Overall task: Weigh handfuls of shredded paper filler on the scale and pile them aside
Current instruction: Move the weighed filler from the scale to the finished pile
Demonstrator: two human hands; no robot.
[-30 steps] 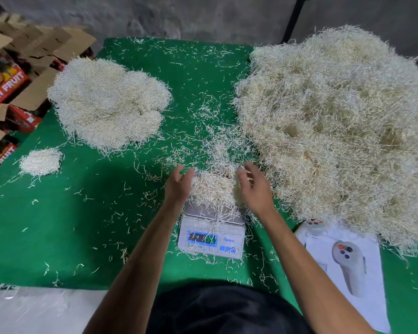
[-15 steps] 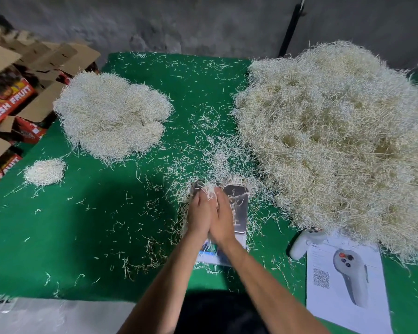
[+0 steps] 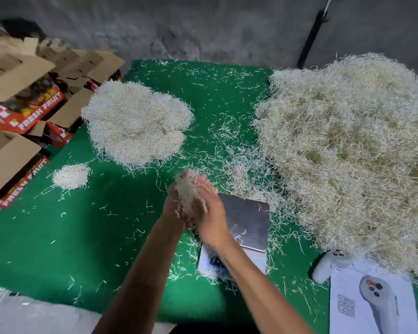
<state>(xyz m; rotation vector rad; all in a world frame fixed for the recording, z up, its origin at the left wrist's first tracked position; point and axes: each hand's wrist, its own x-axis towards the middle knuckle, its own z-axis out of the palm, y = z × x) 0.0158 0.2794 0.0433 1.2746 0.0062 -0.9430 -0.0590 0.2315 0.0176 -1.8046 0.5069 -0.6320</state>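
Observation:
A handful of pale shredded paper filler (image 3: 186, 192) is pressed between my two palms, held above the green table (image 3: 58, 237) just left of the scale. My left hand (image 3: 173, 204) cups it from the left and my right hand (image 3: 209, 208) presses it from the right with fingers fairly straight. The white scale (image 3: 245, 220) has a bare steel platter with a few stray shreds; my right forearm hides its display. A huge heap of filler (image 3: 348, 153) fills the right side. A flatter pile (image 3: 135, 121) lies at the back left, and a small clump (image 3: 70, 176) nearer the left edge.
Open cardboard "FRESH FRUIT" boxes (image 3: 22, 109) crowd the left edge of the table. A white handheld controller (image 3: 328, 265) and a printed sheet (image 3: 372, 304) lie at the front right. Loose shreds litter the green cloth around the scale.
My hands closed on the filler that lay on the scale, lifted it off and carried it up and to the left. The platter is now bare.

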